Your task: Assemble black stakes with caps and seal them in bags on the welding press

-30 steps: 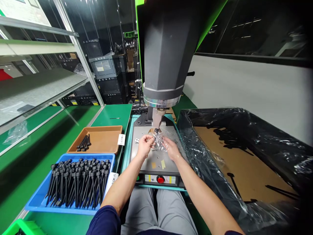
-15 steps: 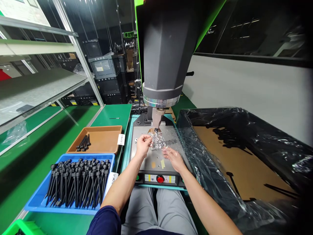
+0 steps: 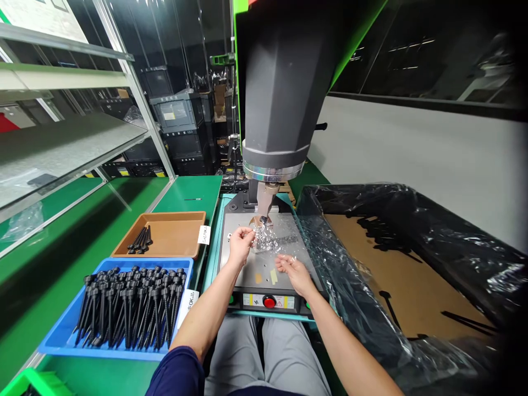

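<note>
On the metal plate [image 3: 247,269] of a press-like machine lies a crumpled clear plastic bag [image 3: 266,241]. My left hand [image 3: 241,245] pinches the left edge of this bag between thumb and fingers. To the lower right, my right hand [image 3: 293,270] has its fingers curled together near the bag's right edge; whatever is between them, if anything, is too small to make out. Just beyond the bag, the machine's tapered metal tool [image 3: 266,198] points down at a small black piece [image 3: 263,219], whose lower part is hidden by the bag.
At left, a blue tray [image 3: 53,341] holds several black ribbed ties with round heads; a brown tray [image 3: 177,234] behind it holds a few more. A plastic-lined box [image 3: 433,297] with black parts stands at right. A red button [image 3: 269,301] sits on the machine's front.
My right hand's fingers have drawn together and moved slightly down, away from the bag's middle. My left hand keeps its pinch on the bag in nearly the same place.
</note>
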`<state>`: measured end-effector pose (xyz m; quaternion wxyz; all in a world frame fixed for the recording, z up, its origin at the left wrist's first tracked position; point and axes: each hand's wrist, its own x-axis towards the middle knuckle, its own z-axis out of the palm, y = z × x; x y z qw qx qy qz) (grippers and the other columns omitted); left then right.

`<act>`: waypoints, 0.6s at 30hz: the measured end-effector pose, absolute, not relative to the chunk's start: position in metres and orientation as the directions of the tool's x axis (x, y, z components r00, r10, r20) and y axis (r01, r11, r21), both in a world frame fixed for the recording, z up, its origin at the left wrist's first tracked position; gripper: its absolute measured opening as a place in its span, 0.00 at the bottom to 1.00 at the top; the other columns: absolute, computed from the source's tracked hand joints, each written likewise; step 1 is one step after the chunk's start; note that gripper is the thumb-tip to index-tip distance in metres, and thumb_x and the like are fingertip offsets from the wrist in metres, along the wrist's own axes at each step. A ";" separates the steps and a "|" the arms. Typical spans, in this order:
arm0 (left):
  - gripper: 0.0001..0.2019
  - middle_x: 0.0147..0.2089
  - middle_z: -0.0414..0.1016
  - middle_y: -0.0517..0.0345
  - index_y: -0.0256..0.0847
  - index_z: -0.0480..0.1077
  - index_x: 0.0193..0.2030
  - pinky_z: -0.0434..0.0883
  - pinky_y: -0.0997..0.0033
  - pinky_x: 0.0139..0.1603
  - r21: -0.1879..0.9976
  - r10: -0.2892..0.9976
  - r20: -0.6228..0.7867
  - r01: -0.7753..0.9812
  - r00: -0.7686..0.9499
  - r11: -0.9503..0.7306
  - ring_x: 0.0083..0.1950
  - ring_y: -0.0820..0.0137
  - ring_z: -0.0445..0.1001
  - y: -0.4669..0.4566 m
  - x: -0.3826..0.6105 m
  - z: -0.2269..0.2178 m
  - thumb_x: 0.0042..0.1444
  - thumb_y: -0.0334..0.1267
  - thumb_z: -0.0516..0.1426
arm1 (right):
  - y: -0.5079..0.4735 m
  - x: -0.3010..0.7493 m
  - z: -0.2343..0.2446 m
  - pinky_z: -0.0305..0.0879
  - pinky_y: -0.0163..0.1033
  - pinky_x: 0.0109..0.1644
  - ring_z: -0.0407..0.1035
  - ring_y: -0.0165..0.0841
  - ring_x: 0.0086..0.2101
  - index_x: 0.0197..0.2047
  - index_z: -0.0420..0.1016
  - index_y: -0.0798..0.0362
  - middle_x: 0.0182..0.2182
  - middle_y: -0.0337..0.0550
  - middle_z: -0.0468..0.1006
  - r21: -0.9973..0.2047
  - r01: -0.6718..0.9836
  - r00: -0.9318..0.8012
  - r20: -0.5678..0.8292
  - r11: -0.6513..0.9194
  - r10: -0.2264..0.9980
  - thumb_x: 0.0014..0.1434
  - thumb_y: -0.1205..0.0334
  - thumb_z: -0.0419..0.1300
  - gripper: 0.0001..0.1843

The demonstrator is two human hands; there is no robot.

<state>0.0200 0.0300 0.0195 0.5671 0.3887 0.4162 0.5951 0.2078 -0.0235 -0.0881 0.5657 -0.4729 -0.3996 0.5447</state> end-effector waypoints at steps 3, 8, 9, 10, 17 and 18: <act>0.19 0.29 0.71 0.62 0.38 0.68 0.34 0.66 0.75 0.26 0.936 0.998 -0.008 -0.351 -0.055 -0.012 0.27 0.74 0.71 0.029 0.019 0.019 0.41 0.46 0.68 | -0.025 0.208 -0.088 0.69 0.44 0.41 0.73 0.35 0.33 0.41 0.79 0.55 0.35 0.48 0.81 -0.978 -0.207 0.083 -0.046 -0.028 0.995 0.43 0.39 0.72 0.30; 0.17 0.31 0.72 0.59 0.38 0.68 0.32 0.68 0.74 0.28 0.940 0.998 0.009 -0.339 -0.059 -0.028 0.29 0.72 0.73 0.027 0.017 0.019 0.43 0.45 0.67 | -0.026 0.207 -0.086 0.70 0.45 0.41 0.73 0.36 0.32 0.40 0.80 0.56 0.34 0.50 0.81 -0.987 -0.156 0.096 -0.046 -0.031 0.994 0.43 0.39 0.71 0.30; 0.16 0.33 0.74 0.57 0.37 0.68 0.32 0.68 0.73 0.29 0.943 0.998 0.011 -0.331 -0.063 -0.031 0.31 0.72 0.73 0.026 0.017 0.018 0.43 0.45 0.67 | -0.027 0.207 -0.086 0.69 0.45 0.40 0.72 0.35 0.31 0.40 0.80 0.56 0.33 0.50 0.81 -0.990 -0.138 0.098 -0.048 -0.034 0.994 0.43 0.40 0.70 0.29; 0.15 0.37 0.76 0.54 0.37 0.69 0.32 0.69 0.72 0.31 0.947 0.997 0.011 -0.320 -0.070 -0.033 0.32 0.72 0.74 0.026 0.016 0.018 0.44 0.44 0.66 | -0.028 0.207 -0.085 0.69 0.45 0.40 0.72 0.35 0.30 0.40 0.80 0.56 0.33 0.50 0.81 -0.992 -0.120 0.100 -0.047 -0.035 0.994 0.44 0.40 0.70 0.29; 0.06 0.47 0.78 0.45 0.38 0.70 0.32 0.71 0.61 0.50 0.983 0.966 0.120 -0.112 -0.228 -0.148 0.51 0.62 0.76 0.001 0.000 0.011 0.52 0.38 0.61 | -0.061 0.224 -0.088 0.71 0.44 0.36 0.71 0.35 0.28 0.44 0.80 0.57 0.36 0.52 0.82 -0.998 0.053 0.095 -0.029 -0.034 0.995 0.50 0.40 0.64 0.29; 0.06 0.47 0.78 0.45 0.39 0.70 0.33 0.70 0.60 0.53 0.982 0.956 0.154 -0.066 -0.251 -0.176 0.53 0.61 0.75 -0.008 -0.006 0.007 0.54 0.38 0.60 | -0.070 0.230 -0.090 0.71 0.44 0.37 0.72 0.36 0.30 0.45 0.79 0.57 0.37 0.53 0.82 -0.995 0.096 0.127 -0.017 -0.029 0.992 0.52 0.40 0.63 0.29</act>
